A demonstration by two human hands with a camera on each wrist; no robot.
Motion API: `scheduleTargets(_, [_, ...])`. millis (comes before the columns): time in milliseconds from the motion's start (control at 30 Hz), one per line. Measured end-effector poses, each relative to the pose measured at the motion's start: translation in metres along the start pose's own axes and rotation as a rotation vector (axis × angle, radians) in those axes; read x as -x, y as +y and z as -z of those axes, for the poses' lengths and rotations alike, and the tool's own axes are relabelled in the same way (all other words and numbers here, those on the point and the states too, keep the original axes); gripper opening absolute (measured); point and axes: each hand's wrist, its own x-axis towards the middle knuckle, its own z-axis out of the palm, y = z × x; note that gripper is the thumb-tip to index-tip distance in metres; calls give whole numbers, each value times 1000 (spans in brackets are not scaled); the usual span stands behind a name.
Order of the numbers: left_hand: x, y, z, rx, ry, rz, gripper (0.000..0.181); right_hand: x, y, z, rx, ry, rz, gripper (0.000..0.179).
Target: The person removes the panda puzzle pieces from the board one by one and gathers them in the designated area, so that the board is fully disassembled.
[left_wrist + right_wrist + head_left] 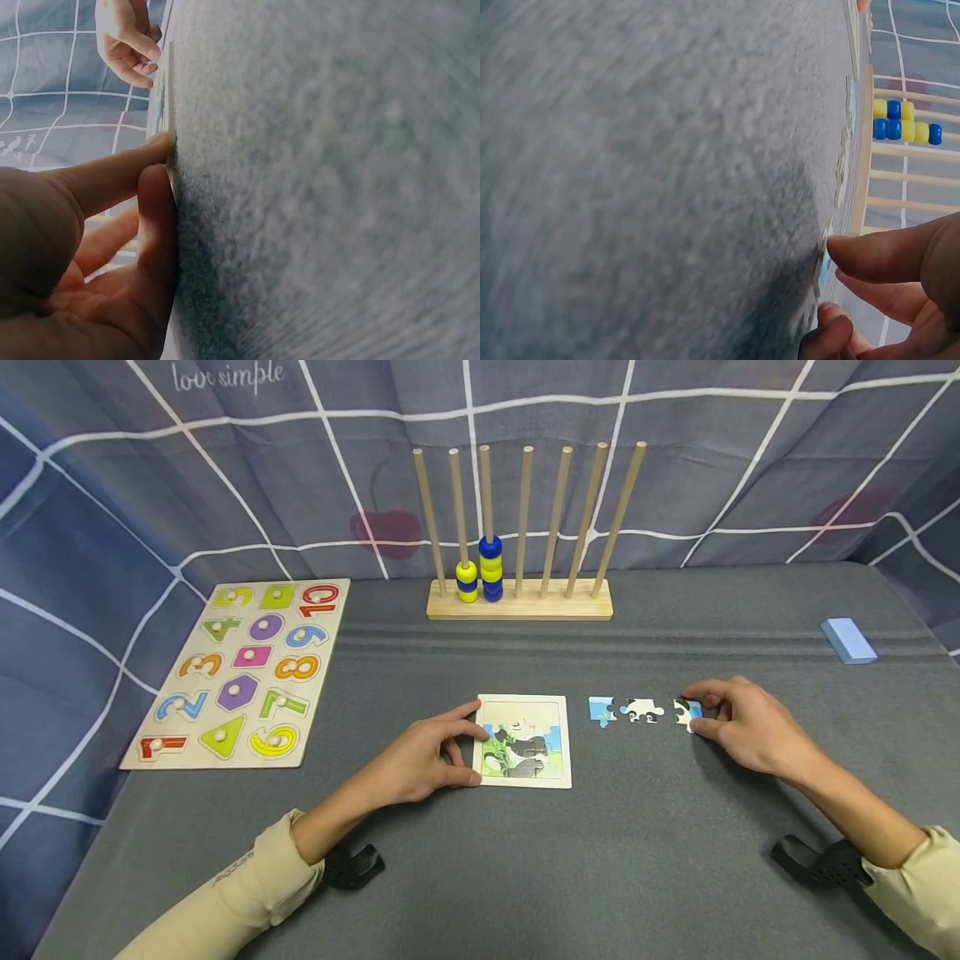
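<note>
A square wooden jigsaw puzzle tray (522, 783) lies flat on the grey table, its panda picture partly filled with pieces. My left hand (423, 752) holds the tray's left side, with thumb and index finger at its near and far left corners. To the right of the tray lie a blue-edged puzzle piece (602, 711) and a mostly white one (642, 710), in a row. At the end of that row my right hand (750, 727) pinches a blue and white puzzle piece (683, 713) between thumb and fingers. In the right wrist view that piece (823, 271) is close against the tabletop.
A number-and-shape peg board (247, 681) lies at the left. Behind the tray stands a wooden bead rack (517, 607) with upright rods, two carrying blue and yellow beads. A light blue block (848, 641) lies far right. A grey checked curtain (675, 468) borders the table.
</note>
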Motion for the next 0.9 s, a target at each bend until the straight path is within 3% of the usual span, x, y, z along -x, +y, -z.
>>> scheduleTargets(233, [-1,2,0,-21,9,21,62,2,-16,5,-15,32,15,33])
scheduleTargets(400, [-1,2,1,-13,-6,27,64,2,-37,5,-60,22,70,32])
scheduleTargets(600, [-1,0,0,-37,6,25,69,-2,-65,-10,-158,-14,136,32])
scheduleTargets(900, [-3,0,-1,-93,18,27,74,-18,-110,-40,-257,-136,193,27])
